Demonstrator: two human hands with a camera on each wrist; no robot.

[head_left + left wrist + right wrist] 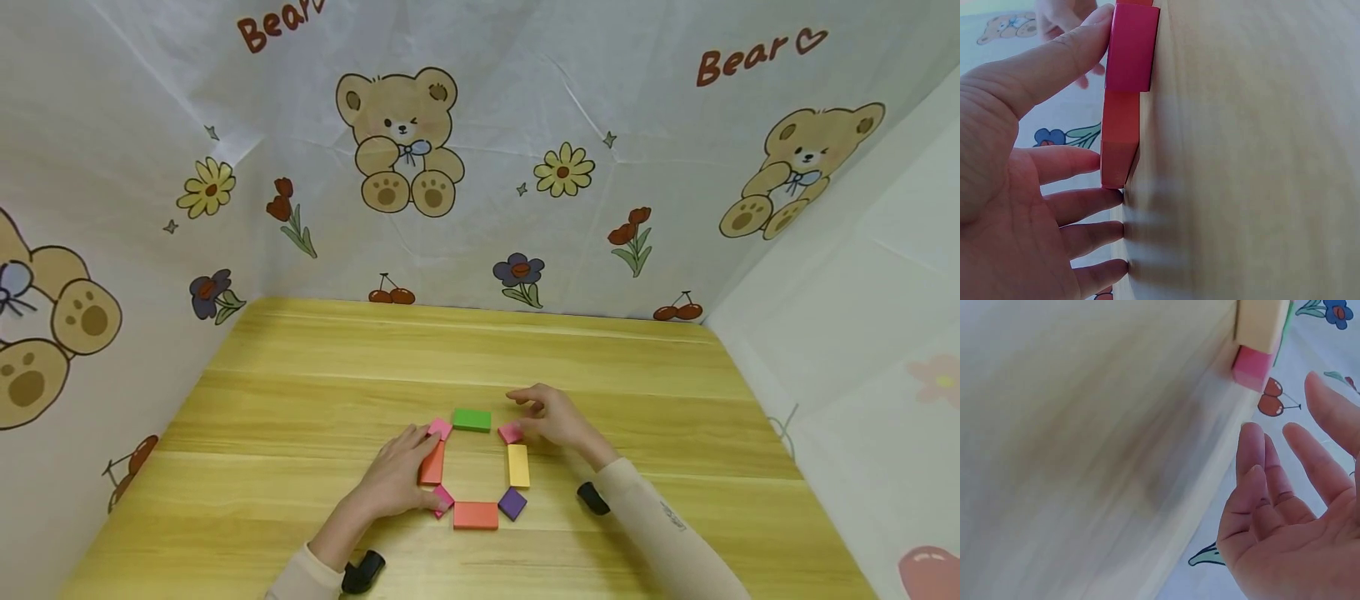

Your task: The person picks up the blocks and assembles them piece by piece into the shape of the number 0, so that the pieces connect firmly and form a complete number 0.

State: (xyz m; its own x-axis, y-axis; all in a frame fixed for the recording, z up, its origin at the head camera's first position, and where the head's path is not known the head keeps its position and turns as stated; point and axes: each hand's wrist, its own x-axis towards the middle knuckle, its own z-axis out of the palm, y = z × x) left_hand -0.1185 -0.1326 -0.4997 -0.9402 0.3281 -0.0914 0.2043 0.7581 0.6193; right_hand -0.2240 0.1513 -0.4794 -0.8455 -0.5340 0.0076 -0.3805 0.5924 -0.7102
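Several coloured blocks lie in a ring on the wooden table. On its left side, my left hand (393, 477) rests with fingers spread along a red-orange block (431, 467); its thumb touches the magenta block (1132, 47) at the near-left corner. Fingertips reach the pink block (440, 427) at the far-left corner. Holding nothing, my right hand (553, 418) hovers with loosely bent fingers beside another pink block (1252, 367) at the far-right corner. A green block (472, 420) forms the far side, a yellow block (519, 466) the right.
A second red-orange block (476, 516) and a purple block (513, 503) make up the near side. Bear-printed cloth (480, 242) stands around the back and sides of the table (322, 358). A black device (363, 572) shows at the left wrist, another (593, 498) at the right.
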